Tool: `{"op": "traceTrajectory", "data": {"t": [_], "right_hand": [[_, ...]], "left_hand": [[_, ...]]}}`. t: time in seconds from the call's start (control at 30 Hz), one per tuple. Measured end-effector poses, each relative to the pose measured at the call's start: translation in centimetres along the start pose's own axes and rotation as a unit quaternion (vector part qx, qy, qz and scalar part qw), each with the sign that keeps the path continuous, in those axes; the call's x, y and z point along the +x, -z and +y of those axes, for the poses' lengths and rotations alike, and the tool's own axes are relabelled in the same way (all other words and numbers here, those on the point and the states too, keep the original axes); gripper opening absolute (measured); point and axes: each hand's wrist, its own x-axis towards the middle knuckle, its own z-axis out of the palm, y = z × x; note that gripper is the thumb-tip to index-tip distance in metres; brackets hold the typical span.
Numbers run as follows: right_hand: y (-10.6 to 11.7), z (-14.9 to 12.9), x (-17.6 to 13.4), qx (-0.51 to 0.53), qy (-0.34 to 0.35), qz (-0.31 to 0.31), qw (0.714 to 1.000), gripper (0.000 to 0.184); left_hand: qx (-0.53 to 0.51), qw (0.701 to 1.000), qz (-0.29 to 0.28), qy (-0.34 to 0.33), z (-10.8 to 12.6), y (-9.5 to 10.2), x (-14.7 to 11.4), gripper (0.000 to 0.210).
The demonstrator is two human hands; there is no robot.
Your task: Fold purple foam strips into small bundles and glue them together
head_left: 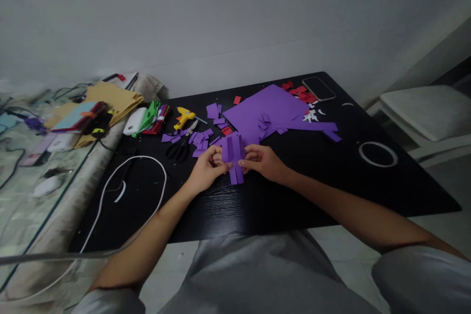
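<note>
Between my two hands is a folded piece of purple paper (235, 149), with strips of it hanging down at the front. My left hand (209, 168) pinches its left edge between thumb and fingers. On the opposite edge, the thumb and fingers of my right hand (264, 161) close on the same paper. Just beyond lies a large purple sheet (272, 103) with small folded purple pieces on top. Scissors (180, 147) with dark handles rest left of my left hand, among several purple scraps (201, 140).
A yellow glue gun (184, 117) lies at the back left, near green paper bundles (151, 117). A white cable (164, 181) loops over the table's left side. Toward the right are a phone (318, 88), red scraps (300, 92), a white ring (378, 154) and a white chair (427, 108).
</note>
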Motion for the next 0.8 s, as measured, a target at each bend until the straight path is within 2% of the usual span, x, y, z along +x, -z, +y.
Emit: {"op": "traceTrajectory", "data": {"t": [0.3,0.5,0.8], "right_hand": [[-0.19,0.02,-0.15,-0.04,0.04,0.013,0.998,0.044],[-0.05,0.06,-0.26,-0.075,0.058,0.006,0.996,0.042],[0.11,-0.02,0.09,-0.021,0.027,-0.02,0.999,0.039]], "left_hand": [[0.012,1.0,0.002,-0.019,-0.11,-0.11,-0.09,0.041],[0.074,0.996,-0.016,-0.052,-0.64,-0.35,-0.31,0.032],[0.018,1.0,-0.005,-0.01,-0.16,-0.45,-0.18,0.037]]}}
